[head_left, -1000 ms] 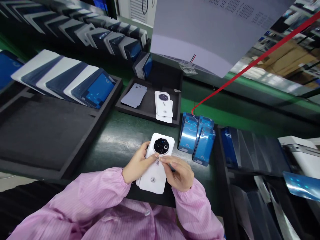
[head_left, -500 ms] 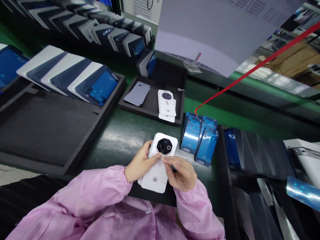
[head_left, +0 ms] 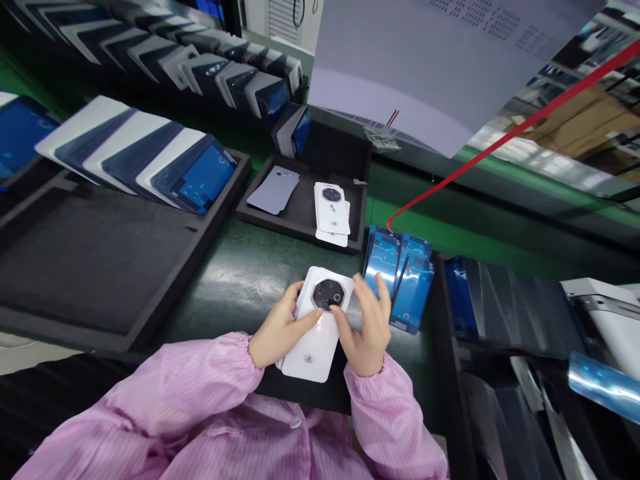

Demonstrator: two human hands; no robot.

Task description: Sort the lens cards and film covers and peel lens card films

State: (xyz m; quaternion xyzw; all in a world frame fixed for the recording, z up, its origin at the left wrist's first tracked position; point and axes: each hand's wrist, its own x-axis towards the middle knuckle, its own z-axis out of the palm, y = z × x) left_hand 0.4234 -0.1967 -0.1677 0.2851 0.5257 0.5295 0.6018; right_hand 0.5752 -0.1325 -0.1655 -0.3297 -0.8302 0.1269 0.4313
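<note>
A stack of white phone back covers [head_left: 313,350] is in front of me at the table's near edge, its top one showing a black octagonal camera panel [head_left: 328,294]. My left hand [head_left: 285,327] grips the stack from its left side, with the thumb lying on the top cover just below the panel. On the right, my right hand [head_left: 367,327] has its fingers spread and raised, slightly blurred. Its thumb tip is over the lower right of the camera panel; whether it touches cannot be told.
Blue-filmed panels [head_left: 413,290] lie in piles to the right. A black tray [head_left: 295,230] beyond holds grey covers [head_left: 274,189] and white covers [head_left: 333,213]. A larger black tray [head_left: 95,260] with leaning panels stands left. A red strap [head_left: 500,142] slants across the right.
My right hand has lifted from the cover's middle and opened, its fingers now spread upward beside the camera panel. My left hand keeps its grip on the stack.
</note>
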